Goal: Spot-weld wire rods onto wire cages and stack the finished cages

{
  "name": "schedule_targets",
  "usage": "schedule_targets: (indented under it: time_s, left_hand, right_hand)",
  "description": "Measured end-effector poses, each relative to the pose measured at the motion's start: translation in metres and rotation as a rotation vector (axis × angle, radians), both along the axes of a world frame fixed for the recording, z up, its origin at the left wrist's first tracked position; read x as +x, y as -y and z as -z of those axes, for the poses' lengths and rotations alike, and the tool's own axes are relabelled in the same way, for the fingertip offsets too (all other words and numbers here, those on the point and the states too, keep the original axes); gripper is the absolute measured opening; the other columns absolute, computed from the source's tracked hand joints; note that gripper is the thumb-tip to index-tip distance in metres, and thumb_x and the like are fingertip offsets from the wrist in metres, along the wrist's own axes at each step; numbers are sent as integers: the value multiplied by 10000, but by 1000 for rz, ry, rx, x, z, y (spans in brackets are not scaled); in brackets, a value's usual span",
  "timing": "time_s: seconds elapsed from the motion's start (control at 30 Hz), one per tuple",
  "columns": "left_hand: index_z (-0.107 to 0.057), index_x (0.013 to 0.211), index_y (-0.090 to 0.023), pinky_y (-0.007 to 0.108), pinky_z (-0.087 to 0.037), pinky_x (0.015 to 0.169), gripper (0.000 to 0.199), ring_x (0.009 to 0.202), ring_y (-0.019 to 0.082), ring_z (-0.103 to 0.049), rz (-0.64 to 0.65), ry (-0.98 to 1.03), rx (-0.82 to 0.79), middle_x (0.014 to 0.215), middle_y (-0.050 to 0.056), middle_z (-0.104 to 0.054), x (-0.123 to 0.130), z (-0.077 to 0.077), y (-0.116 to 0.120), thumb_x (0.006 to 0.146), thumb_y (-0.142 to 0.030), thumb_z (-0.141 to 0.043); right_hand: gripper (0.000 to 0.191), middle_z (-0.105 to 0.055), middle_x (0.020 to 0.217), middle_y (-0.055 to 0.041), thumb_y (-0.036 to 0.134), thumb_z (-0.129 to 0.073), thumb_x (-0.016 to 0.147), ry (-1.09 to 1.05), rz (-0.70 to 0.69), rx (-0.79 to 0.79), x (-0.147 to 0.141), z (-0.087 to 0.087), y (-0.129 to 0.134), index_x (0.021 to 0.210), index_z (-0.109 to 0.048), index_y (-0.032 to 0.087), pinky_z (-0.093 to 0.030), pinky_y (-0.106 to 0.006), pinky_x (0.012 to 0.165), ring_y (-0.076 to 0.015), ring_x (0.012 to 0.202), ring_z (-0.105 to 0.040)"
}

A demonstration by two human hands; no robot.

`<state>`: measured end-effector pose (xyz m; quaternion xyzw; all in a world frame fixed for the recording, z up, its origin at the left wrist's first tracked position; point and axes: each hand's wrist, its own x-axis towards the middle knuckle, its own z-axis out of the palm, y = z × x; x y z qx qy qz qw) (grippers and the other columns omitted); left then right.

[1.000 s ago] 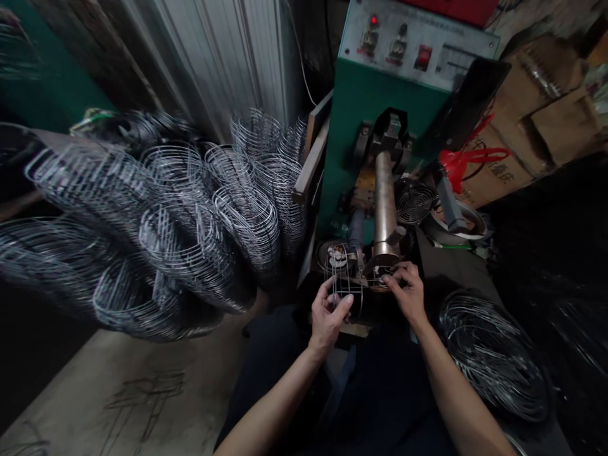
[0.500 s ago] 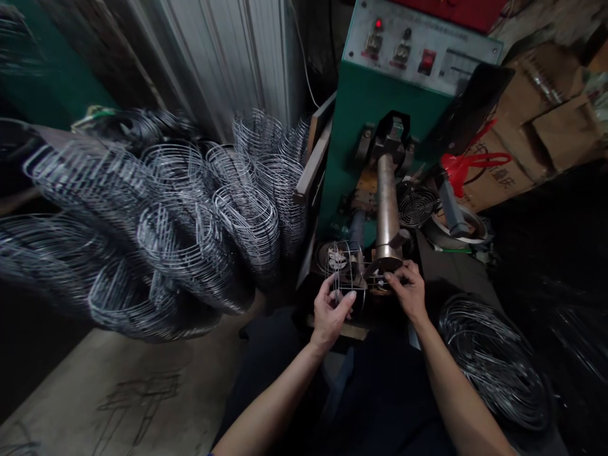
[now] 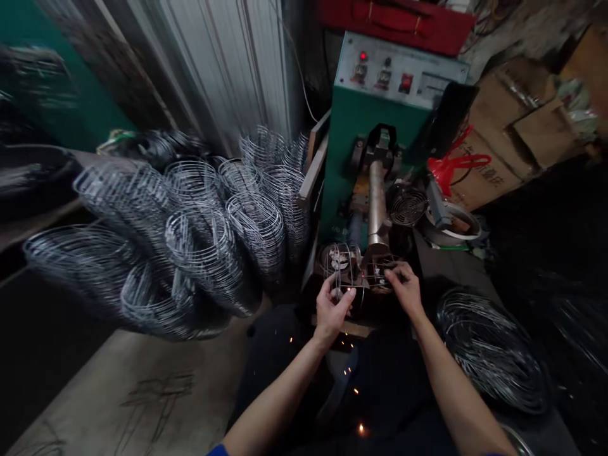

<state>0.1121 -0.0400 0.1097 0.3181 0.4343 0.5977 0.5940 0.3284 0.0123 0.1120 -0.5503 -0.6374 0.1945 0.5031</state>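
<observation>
Low in front of a green spot welding machine (image 3: pixel 342 145), my left hand (image 3: pixel 334 309) grips a small round wire frame (image 3: pixel 338 273) between thumb and fingers. My right hand (image 3: pixel 403 284) is closed in a pinch at the right end of the same wirework, its fingertips on a thin wire. The machine's thick metal arm (image 3: pixel 377 209) comes down between my hands, its tip close above the wires. Small glowing points sit at the wires near the tip, and orange sparks (image 3: pixel 356 391) fall toward my lap.
Tall stacks of bent wire frames (image 3: pixel 204 253) stand on the left. A coil of wire rings (image 3: pixel 489 354) lies at right. Behind it are a bowl (image 3: pixel 456 235), a red plastic bag (image 3: pixel 441 174) and cardboard boxes (image 3: pixel 517 139). A wooden board (image 3: pixel 316 168) juts out beside the machine.
Sparks have appeared, flying down from the wires. Both hands keep their grip in nearly the same place. The view has shifted, moving the stacks rightward and the machine slightly left and down.
</observation>
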Motion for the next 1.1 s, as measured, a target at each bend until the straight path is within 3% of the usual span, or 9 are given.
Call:
schedule_targets:
  time_s: [0.13, 0.3, 0.5, 0.63, 0.77, 0.93, 1.03, 1.1]
  left_hand:
    - [-514, 1331, -138, 177, -416, 464, 722, 461, 65, -488, 2, 15, -2, 583, -97, -489, -11, -3, 36, 742, -430, -812]
    - [-485, 1340, -134, 197, -418, 479, 709, 470, 73, -463, 45, 6, 33, 572, -97, -491, -28, -3, 84, 759, -380, -807]
    - [-472, 1333, -162, 195, -409, 521, 678, 491, 75, -475, 81, -7, 87, 560, -99, -490, -40, -7, 124, 769, -341, -803]
    - [-461, 1313, -184, 198, -409, 521, 686, 482, 74, -486, 106, 0, 78, 588, -94, -515, -43, -14, 141, 750, -347, -818]
    - [-447, 1289, -210, 217, -452, 570, 648, 528, 98, -553, 145, 25, 74, 627, -79, -551, -38, -16, 154, 768, -360, -802]
    - [-473, 1287, -206, 257, -494, 685, 651, 719, 154, -656, 244, 114, -60, 757, -1, -652, -47, 2, 181, 758, -386, -807]
    - [-570, 1242, -159, 290, -513, 670, 652, 744, 195, -676, 569, 36, -254, 841, 76, -704, -84, 11, 191, 717, -452, -824]
    - [-674, 1096, -125, 307, -524, 679, 537, 743, 208, -679, 797, -203, -299, 843, 96, -716, -115, 7, 181, 709, -463, -829]
  right_hand:
    - [369, -655, 1124, -106, 554, -577, 913, -51, 52, -37, 25, 18, 45, 845, -637, 197, -428, -427, 1001, -270, 1114, -578]
    - [401, -598, 1335, -127, 566, -530, 942, -108, -15, -164, 47, 40, 100, 1064, -682, 216, -496, -446, 959, -294, 1227, -555]
    - [381, -591, 1389, -118, 510, -566, 945, -63, -21, -125, 33, 46, 137, 1185, -696, 244, -340, -541, 1146, -296, 1322, -515]
    - [405, -653, 1307, -130, 519, -566, 940, -152, 52, -105, 22, 47, 148, 1165, -716, 218, -367, -561, 1132, -308, 1277, -564]
    - [380, -699, 1226, -129, 487, -575, 940, -164, 140, -23, 19, 24, 150, 1127, -732, 196, -434, -524, 1090, -288, 1205, -620]
    - [216, -749, 1062, -78, 394, -659, 900, -91, 156, 141, 24, -32, 157, 970, -752, 212, -521, -427, 973, -250, 1025, -694]
    - [173, -744, 889, -46, 389, -694, 876, 65, 143, 122, 23, -62, 165, 868, -744, 224, -534, -355, 808, -224, 842, -694]
    - [193, -724, 792, -29, 392, -671, 895, 194, 67, 28, 15, -74, 167, 821, -733, 224, -497, -312, 710, -196, 736, -665]
